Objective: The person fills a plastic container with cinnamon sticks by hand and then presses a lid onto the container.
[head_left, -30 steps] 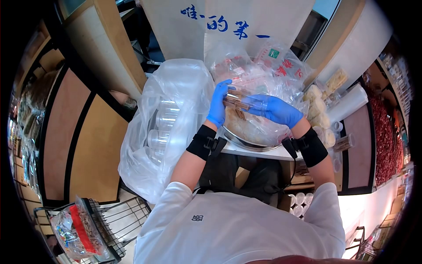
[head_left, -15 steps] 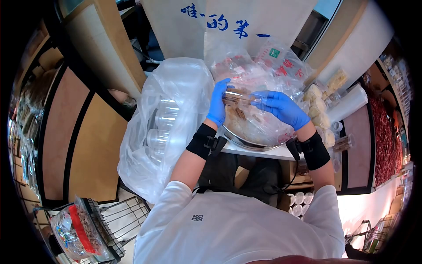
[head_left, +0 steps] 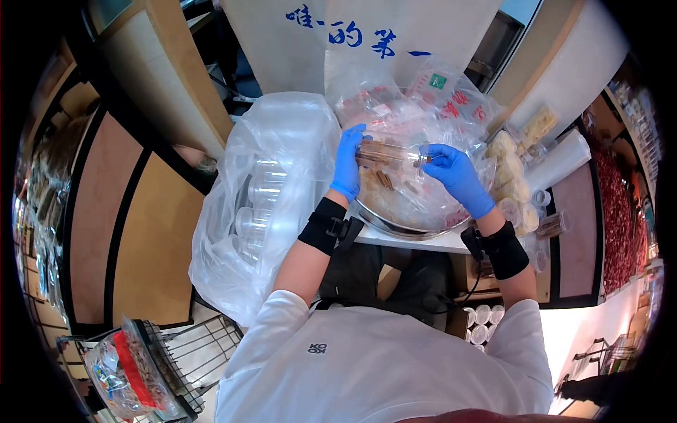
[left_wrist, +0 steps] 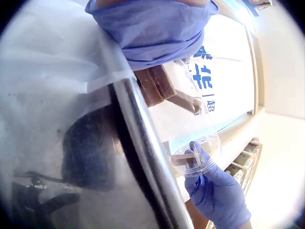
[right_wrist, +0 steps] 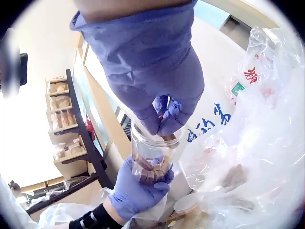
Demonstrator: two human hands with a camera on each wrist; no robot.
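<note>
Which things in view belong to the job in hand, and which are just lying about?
In the job:
left hand, gripping the clear jar
right hand, pinching a brown stick at its mouth
loose brown sticks
metal bowl, apparently

Lying about, it seems:
wire basket
red-banded packet
yellowish tubs

Blue characters (head_left: 345, 33) on a pale panel (head_left: 282, 67), a red-banded bag (head_left: 135, 370) in a wire cart (head_left: 168, 363).

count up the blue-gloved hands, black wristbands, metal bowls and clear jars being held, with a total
Blue-gloved hands: 2
Black wristbands: 2
Metal bowl: 1
Held clear jar: 1
Total: 6
</note>
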